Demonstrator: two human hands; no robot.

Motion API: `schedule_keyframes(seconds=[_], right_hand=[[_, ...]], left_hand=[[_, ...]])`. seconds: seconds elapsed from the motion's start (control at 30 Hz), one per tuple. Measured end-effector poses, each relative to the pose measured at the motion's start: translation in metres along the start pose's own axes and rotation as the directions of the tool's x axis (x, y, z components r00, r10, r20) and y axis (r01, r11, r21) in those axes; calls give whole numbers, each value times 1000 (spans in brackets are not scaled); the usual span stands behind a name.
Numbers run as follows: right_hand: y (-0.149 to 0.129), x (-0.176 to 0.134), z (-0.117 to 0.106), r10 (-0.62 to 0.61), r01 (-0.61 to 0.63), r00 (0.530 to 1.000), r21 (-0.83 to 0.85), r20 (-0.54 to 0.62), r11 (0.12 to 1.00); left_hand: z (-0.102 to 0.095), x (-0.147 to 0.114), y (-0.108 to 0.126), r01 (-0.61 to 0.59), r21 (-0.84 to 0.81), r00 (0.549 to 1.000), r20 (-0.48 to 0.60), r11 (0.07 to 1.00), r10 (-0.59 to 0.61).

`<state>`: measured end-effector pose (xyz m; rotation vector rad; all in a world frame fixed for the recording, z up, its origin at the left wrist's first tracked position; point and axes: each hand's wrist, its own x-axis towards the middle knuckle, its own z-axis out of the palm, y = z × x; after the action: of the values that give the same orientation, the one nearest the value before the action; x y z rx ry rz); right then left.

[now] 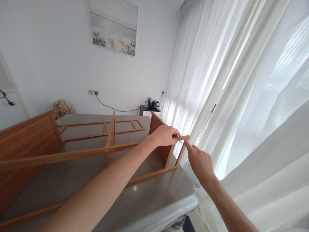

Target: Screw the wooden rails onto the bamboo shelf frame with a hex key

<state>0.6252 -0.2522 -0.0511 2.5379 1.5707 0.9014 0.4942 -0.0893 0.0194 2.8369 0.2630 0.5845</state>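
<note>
A wooden shelf frame (pixel 60 156) lies on its side across the table. At its right end, the fingers of my left hand (pixel 164 133) are closed around the upper rail, beside a bolt hole. My right hand (pixel 200 159) pinches the end of a thin dark Allen key (pixel 181 142), whose other end meets the rail by my left fingertips. Those fingertips partly hide the bolt. Behind my left hand stands a brown end panel (pixel 164 153), joined to the frame. A middle panel (pixel 111 132) and a wide left panel (pixel 29 138) also stand upright in it.
Another ladder-like wooden side (pixel 124 131) lies at the far side of the grey-covered table (pixel 145 199). White curtains (pixel 241 96) hang close on the right. Beyond the table, a black kettle (pixel 154 104) rests on a small stand, with a cord along the wall.
</note>
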Motion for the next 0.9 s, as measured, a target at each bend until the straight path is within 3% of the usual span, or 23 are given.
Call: schedule_keyframes(seconds=[0.13, 0.27, 0.33, 0.43, 0.57, 0.63, 0.73, 0.9], right_hand=[[1, 3, 1, 6, -7, 1000, 70, 16, 998], [1, 5, 6, 40, -77, 994, 411, 97, 908], [-1, 6, 7, 39, -116, 990, 625, 136, 772], [-10, 5, 6, 3, -198, 974, 853, 225, 483], [-28, 1, 1, -58, -354, 931, 932, 359, 79], [-36, -1, 1, -38, -354, 935, 935, 353, -11], [-43, -5, 6, 38, -320, 947, 947, 320, 17], [-45, -10, 19, 124, -248, 967, 943, 224, 223]], left_hand=[[-1, 0, 1, 8, 4, 1000, 4, 1000, -8], [-2, -1, 2, -3, 10, 1000, 10, 1000, 3], [-2, -2, 2, -9, -8, 1000, 7, 1000, 9], [-3, -2, 4, -4, -21, 1000, 6, 1000, 4], [-4, -2, 4, 21, -19, 1000, 10, 1000, -21], [-4, -2, 4, 28, -24, 1000, 9, 999, -27], [-3, -2, 4, 28, -29, 1000, 10, 999, -27], [-2, -2, 2, 19, -32, 1000, 2, 999, -19]])
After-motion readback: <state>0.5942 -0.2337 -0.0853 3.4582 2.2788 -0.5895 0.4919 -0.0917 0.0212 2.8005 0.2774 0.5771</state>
